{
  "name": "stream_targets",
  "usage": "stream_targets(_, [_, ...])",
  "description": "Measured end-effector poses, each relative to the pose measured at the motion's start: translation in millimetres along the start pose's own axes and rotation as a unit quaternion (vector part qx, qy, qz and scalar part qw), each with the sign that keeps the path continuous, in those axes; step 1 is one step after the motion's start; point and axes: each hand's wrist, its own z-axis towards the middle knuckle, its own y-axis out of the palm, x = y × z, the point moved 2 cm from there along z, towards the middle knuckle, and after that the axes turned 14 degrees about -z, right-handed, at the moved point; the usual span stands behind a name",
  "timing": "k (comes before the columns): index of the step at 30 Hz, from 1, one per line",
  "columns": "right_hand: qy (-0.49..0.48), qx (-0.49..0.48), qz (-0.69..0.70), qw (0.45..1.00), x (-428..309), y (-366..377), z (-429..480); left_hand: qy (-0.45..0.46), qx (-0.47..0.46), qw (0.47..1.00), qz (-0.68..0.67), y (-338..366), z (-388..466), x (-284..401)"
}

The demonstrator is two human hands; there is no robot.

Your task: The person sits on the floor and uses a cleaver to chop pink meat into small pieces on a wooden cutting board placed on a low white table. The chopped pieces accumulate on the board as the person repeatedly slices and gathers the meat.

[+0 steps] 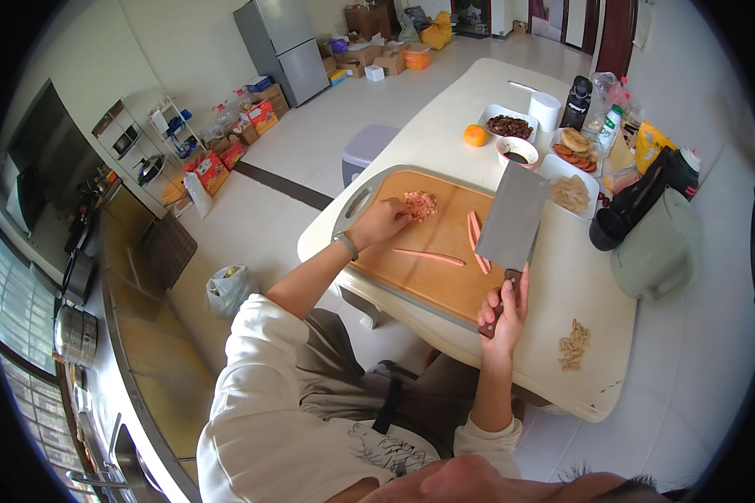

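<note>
My right hand (506,311) grips the wooden handle of a cleaver (514,217), its broad blade tilted up over the right side of the wooden cutting board (440,289). Beside the blade lie several long pink sausage strips (474,232), partly hidden by it. One more sausage strip (428,256) rests alone near the board's front. My left hand (387,220), fingers curled downward, is at the edge of a small heap of diced sausage (421,205). Its fingertips are hidden, so whether they hold any pieces is unclear.
Behind the board are a bowl of dark sauce (517,153), an orange fruit (475,135) and a dish of dark red pieces (509,126). A dish of pale slices (569,188) and a green-grey container (657,245) stand right. Pale pieces (574,346) lie near the table's right corner.
</note>
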Motion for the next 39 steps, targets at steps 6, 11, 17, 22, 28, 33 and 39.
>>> stream_targets(6, [-0.007, -0.007, 0.001, 1.0, -1.6, 1.4, 0.2, 0.056, 0.03, 0.998, -0.03, 4.0, 24.8, 1.3])
stream_targets(11, [0.004, -0.004, -0.001, 1.0, -1.6, 1.8, 1.2, -0.009, 0.032, 0.997, -0.076, -2.4, 36.2, -1.7])
stream_targets(17, [0.006, -0.013, 0.005, 1.0, -3.1, 3.1, 1.5, -0.03, -0.002, 0.997, -0.069, -12.3, 45.4, -7.7])
stream_targets(22, [0.004, -0.019, 0.004, 1.0, -4.5, 2.7, 0.9, 0.025, 0.042, 0.997, -0.052, -12.4, 46.7, -5.2])
stream_targets(28, [0.009, -0.011, 0.012, 1.0, -3.6, 3.0, -0.5, 0.018, 0.025, 0.997, -0.07, -9.9, 32.0, 3.5])
stream_targets(33, [0.0, -0.014, 0.023, 1.0, -4.6, 2.4, -0.8, 0.183, -0.119, 0.976, 0.015, -5.6, 15.4, 17.2])
stream_targets(39, [-0.002, -0.021, 0.029, 0.999, -1.9, 1.0, 0.9, 0.156, -0.034, 0.987, 0.006, 3.2, 20.4, 17.8])
